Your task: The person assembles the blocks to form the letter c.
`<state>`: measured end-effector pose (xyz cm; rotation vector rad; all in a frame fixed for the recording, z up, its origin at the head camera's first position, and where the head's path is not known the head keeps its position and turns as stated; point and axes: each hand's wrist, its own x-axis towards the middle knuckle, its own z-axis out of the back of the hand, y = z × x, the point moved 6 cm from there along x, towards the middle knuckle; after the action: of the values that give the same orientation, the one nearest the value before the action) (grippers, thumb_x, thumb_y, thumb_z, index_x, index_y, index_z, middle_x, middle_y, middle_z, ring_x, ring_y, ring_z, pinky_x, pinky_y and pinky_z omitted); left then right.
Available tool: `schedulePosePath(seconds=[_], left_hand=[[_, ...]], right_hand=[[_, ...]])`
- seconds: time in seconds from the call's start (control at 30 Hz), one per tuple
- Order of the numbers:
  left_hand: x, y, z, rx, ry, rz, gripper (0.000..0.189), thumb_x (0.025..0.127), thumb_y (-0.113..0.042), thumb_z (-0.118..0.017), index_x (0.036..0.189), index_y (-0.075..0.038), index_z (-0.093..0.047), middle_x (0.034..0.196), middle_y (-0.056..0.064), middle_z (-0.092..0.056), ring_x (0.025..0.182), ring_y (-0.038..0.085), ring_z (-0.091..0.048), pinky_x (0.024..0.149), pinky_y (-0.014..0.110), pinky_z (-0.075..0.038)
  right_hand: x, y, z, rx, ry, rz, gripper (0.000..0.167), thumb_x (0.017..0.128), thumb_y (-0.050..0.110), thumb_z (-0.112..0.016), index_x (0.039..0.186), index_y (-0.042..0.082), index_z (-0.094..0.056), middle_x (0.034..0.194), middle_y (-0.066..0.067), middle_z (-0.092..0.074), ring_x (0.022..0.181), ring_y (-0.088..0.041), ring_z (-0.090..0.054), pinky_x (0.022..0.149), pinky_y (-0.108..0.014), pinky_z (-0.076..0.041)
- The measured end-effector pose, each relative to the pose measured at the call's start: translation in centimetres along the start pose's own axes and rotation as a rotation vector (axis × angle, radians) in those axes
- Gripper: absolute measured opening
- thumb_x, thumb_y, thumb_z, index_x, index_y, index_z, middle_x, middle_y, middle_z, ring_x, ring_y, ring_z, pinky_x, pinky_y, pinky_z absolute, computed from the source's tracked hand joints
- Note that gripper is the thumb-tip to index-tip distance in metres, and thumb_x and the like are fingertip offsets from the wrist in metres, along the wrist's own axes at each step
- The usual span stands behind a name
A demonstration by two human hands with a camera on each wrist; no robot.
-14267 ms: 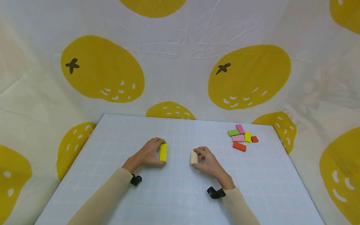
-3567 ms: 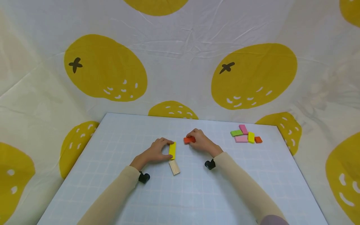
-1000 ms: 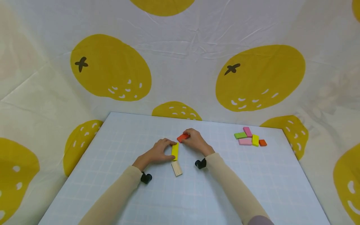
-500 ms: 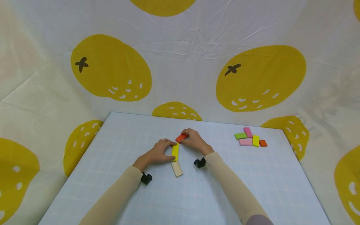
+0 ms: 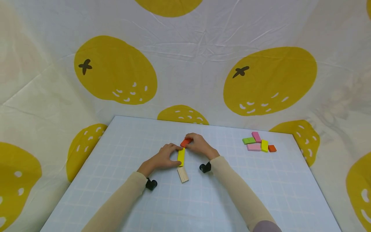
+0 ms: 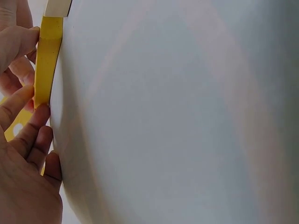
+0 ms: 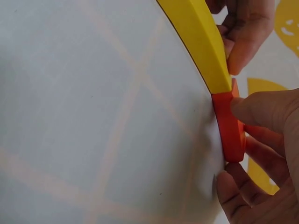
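A yellow block (image 5: 181, 157) lies flat near the middle of the table, and my left hand (image 5: 165, 157) pinches it end to end between thumb and fingers. At its far end lies a red-orange block (image 5: 185, 142), set at a slant, which my right hand (image 5: 200, 145) grips between thumb and fingers. In the right wrist view the red-orange block (image 7: 229, 126) touches the end of the yellow block (image 7: 198, 42). A plain wooden block (image 5: 183, 174) lies slanted at the near end of the yellow one; the left wrist view shows its edge (image 6: 58, 7) meeting the yellow block.
To the right at the back lies a loose group: a green block (image 5: 249, 140), two pink blocks (image 5: 256, 137), another yellow block (image 5: 264, 145) and a small orange block (image 5: 272, 148). The gridded table (image 5: 232, 193) ends at a patterned cloth (image 5: 185, 80) behind.
Over the last second my right hand has slid the red-orange block slightly left, up to the yellow block's far end. My left hand keeps its hold. Earlier, the wooden block was in my right hand.
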<state>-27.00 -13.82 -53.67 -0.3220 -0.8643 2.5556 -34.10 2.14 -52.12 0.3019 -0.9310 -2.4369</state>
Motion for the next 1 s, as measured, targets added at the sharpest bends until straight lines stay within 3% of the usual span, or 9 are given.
schedulePosePath(seconds=[0.3, 1.0], left_hand=[[0.10, 0.43, -0.34, 0.000, 0.009, 0.029, 0.062, 0.088, -0.041, -0.077, 0.143, -0.019, -0.058, 0.141, 0.007, -0.056, 0.133, 0.030, -0.046, 0.115, 0.058, -0.034], [-0.04, 0.03, -0.10, -0.003, 0.005, 0.043, 0.062, 0.088, -0.039, -0.077, 0.143, -0.019, -0.058, 0.139, 0.007, -0.057, 0.131, 0.028, -0.047, 0.113, 0.056, -0.035]], right_hand=[[-0.10, 0.23, 0.00, 0.016, 0.024, -0.003, 0.044, 0.095, 0.010, -0.072, 0.136, 0.000, -0.063, 0.147, -0.017, -0.059, 0.138, -0.034, -0.053, 0.118, -0.048, -0.041], [0.27, -0.02, -0.28, -0.005, 0.039, -0.017, 0.044, 0.097, 0.014, -0.071, 0.138, 0.003, -0.063, 0.148, -0.014, -0.058, 0.139, -0.033, -0.052, 0.119, -0.047, -0.041]])
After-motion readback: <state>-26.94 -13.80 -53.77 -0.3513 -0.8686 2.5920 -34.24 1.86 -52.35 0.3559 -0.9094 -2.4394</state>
